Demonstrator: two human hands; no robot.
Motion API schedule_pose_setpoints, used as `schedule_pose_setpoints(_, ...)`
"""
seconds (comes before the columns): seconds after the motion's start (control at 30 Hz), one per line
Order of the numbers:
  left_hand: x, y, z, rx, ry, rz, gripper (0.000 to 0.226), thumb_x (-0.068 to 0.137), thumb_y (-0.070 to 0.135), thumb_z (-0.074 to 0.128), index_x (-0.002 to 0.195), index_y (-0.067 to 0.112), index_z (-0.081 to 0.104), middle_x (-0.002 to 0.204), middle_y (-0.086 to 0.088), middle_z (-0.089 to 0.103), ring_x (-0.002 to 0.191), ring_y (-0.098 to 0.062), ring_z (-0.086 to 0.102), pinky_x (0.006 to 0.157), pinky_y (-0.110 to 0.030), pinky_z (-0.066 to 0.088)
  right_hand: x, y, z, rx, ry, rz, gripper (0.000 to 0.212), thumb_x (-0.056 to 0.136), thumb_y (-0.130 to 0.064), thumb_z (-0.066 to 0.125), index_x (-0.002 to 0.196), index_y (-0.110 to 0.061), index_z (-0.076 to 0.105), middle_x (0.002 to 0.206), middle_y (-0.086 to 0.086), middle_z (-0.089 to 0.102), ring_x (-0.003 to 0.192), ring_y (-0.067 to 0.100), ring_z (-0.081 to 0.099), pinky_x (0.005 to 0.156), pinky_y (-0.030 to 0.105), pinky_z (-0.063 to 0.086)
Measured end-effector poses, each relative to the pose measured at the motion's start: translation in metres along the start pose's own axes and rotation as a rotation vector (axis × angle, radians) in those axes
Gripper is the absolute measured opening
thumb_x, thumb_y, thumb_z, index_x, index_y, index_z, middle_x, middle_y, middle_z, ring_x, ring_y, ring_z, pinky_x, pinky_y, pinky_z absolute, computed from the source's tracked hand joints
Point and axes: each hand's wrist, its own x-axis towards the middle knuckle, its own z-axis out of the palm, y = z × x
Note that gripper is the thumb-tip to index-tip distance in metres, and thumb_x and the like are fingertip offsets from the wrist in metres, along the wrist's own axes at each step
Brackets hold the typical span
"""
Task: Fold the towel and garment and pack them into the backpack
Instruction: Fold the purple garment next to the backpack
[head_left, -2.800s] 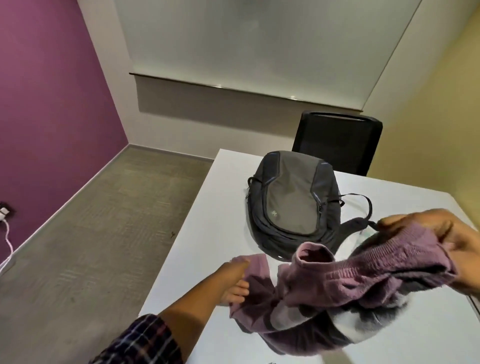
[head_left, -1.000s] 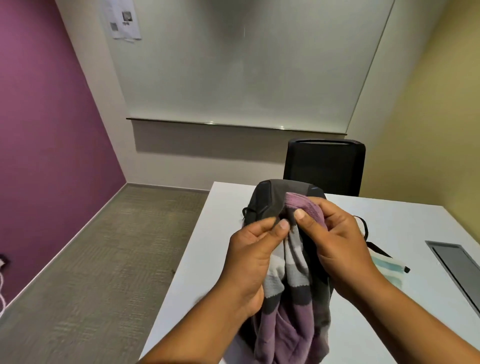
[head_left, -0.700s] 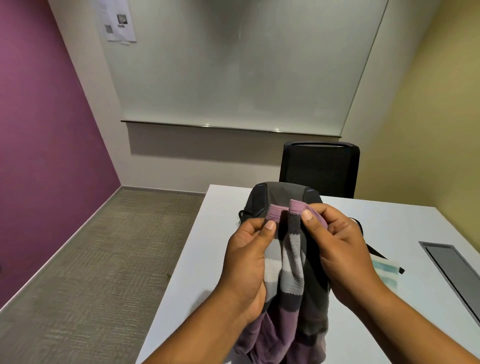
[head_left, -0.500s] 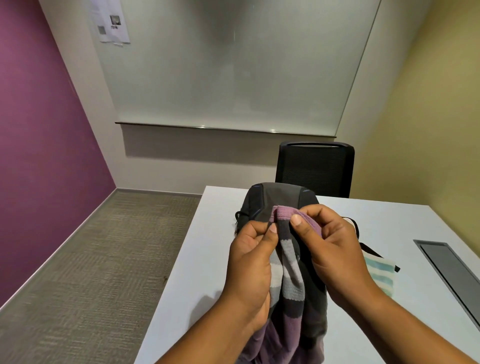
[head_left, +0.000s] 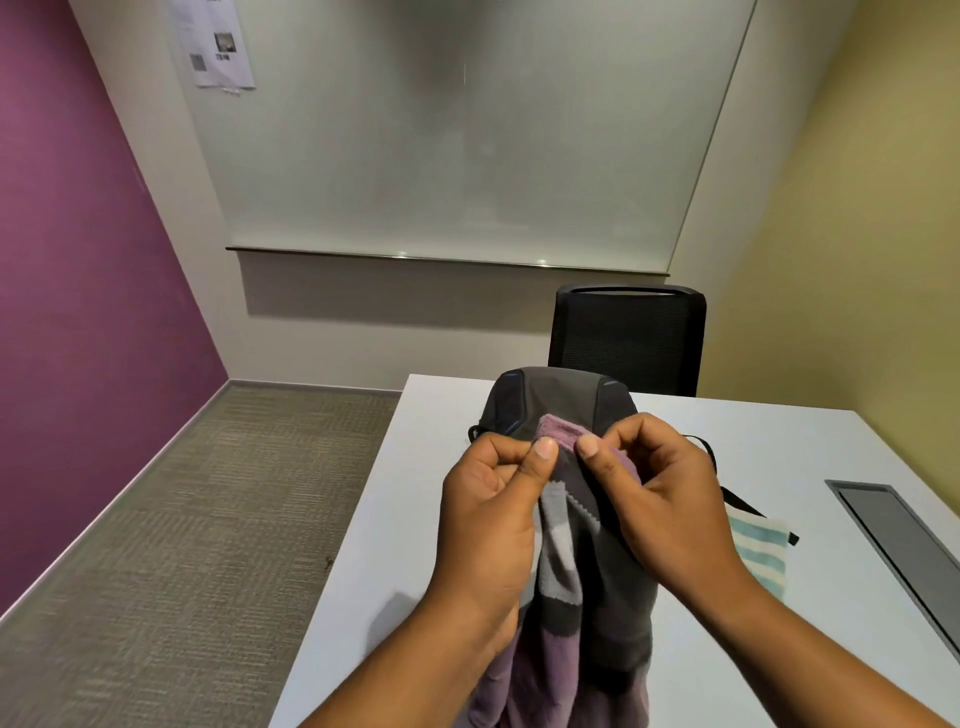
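Note:
A knitted garment (head_left: 582, 597) with purple, grey and white stripes hangs in front of me above the table. My left hand (head_left: 493, 509) and my right hand (head_left: 660, 499) pinch its purple top edge side by side, thumbs nearly touching. Behind the garment a dark grey backpack (head_left: 556, 400) lies on the white table (head_left: 779, 467), mostly hidden by my hands. A towel (head_left: 758, 556) with teal and cream stripes lies flat on the table to the right, partly covered by my right wrist.
A black mesh chair (head_left: 626, 338) stands at the table's far side. A grey recessed panel (head_left: 904, 545) sits in the table at the right. Backpack straps (head_left: 737, 501) trail toward the towel. Carpeted floor lies to the left, walls close around.
The garment was bunched low over the table, held by hands spread wide; it now hangs lifted, both hands brought together on its top edge. My view has tilted upward.

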Motion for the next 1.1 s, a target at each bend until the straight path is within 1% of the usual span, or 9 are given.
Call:
schedule_pose_setpoints(0.17,0.004,0.009,-0.005,0.037,-0.067,0.066,0.012,0.083,0.023,0.068,0.072,0.023,0.064,0.080,-0.017,0.072,0.077,-0.028,0.068,0.078,-0.041,0.055,0.025,0.029,-0.027,-0.376,0.102,-0.130,0.046,0.088,-0.063,0.053,0.068,-0.022,0.058,0.057,-0.004,0.059,0.053,0.019,0.055,0.053,0.039,0.047)
schedule_pose_setpoints(0.33,0.008,0.010,-0.005,0.087,-0.100,0.091,0.011,0.083,0.024,0.065,0.072,0.026,0.064,0.077,-0.013,0.071,0.074,-0.025,0.066,0.074,-0.040,0.052,0.021,0.006,-0.025,-0.267,0.080,-0.312,0.064,0.094,-0.067,0.034,0.111,-0.013,0.063,0.104,0.000,0.066,0.098,0.011,0.062,0.079,0.020,0.044)
schedule_pose_setpoints(0.47,0.008,0.015,-0.005,0.135,-0.214,0.097,0.010,0.085,0.024,0.064,0.075,0.024,0.061,0.071,-0.017,0.063,0.065,-0.027,0.055,0.064,-0.043,0.044,0.003,-0.009,0.004,-0.156,-0.181,-0.372,0.077,0.090,-0.072,0.035,0.134,-0.010,0.049,0.128,-0.005,0.059,0.119,0.014,0.058,0.096,0.028,0.044)
schedule_pose_setpoints(0.57,0.014,0.031,-0.008,0.149,-0.302,0.115,0.009,0.084,0.018,0.064,0.076,0.023,0.062,0.068,-0.010,0.066,0.060,-0.017,0.060,0.059,-0.029,0.048,0.005,-0.007,0.012,-0.067,-0.208,-0.314,0.067,0.090,-0.069,0.042,0.131,-0.016,0.049,0.113,-0.025,0.058,0.101,0.005,0.062,0.083,0.020,0.047)
schedule_pose_setpoints(0.77,0.029,0.049,-0.022,0.215,-0.353,0.186,0.010,0.082,0.014,0.066,0.079,0.023,0.063,0.075,-0.011,0.067,0.070,-0.019,0.061,0.066,-0.028,0.049,0.015,-0.003,0.010,0.002,-0.306,-0.255,0.016,0.095,-0.037,0.055,0.104,-0.032,0.067,0.083,-0.010,0.069,0.072,0.006,0.063,0.064,0.022,0.049)
schedule_pose_setpoints(0.87,0.028,0.049,-0.030,0.200,-0.259,0.237,0.009,0.086,0.011,0.067,0.085,0.012,0.058,0.083,-0.008,0.071,0.080,-0.016,0.068,0.073,-0.024,0.053,0.023,-0.006,0.008,-0.025,-0.285,-0.280,0.023,0.094,-0.018,0.057,0.112,-0.029,0.067,0.097,-0.015,0.072,0.087,0.003,0.067,0.075,0.017,0.049)
schedule_pose_setpoints(0.97,0.033,0.025,-0.060,0.251,-0.013,0.187,0.013,0.087,0.016,0.064,0.090,0.008,0.055,0.089,-0.003,0.076,0.086,-0.017,0.071,0.070,-0.025,0.054,0.031,-0.011,0.005,0.002,-0.256,-0.275,0.028,0.093,-0.009,0.054,0.111,-0.025,0.067,0.102,-0.018,0.071,0.094,0.001,0.066,0.082,0.015,0.047)
schedule_pose_setpoints(1.03,0.035,-0.016,-0.094,0.358,0.157,0.071,0.007,0.091,0.007,0.061,0.092,0.011,0.056,0.093,0.000,0.075,0.093,-0.018,0.070,0.073,-0.028,0.051,0.035,-0.017,0.003,0.048,-0.220,-0.268,0.028,0.093,-0.008,0.053,0.108,-0.027,0.068,0.099,-0.020,0.071,0.092,0.000,0.065,0.082,0.015,0.047)
schedule_pose_setpoints(1.1,0.030,-0.070,-0.132,0.551,0.252,-0.128,0.024,0.090,-0.004,0.053,0.092,0.019,0.058,0.101,0.000,0.071,0.101,-0.021,0.065,0.076,-0.027,0.046,0.040,-0.024,0.001,0.112,-0.160,-0.251,0.029,0.093,-0.009,0.054,0.105,-0.031,0.069,0.095,-0.023,0.071,0.088,-0.004,0.063,0.079,0.013,0.046)
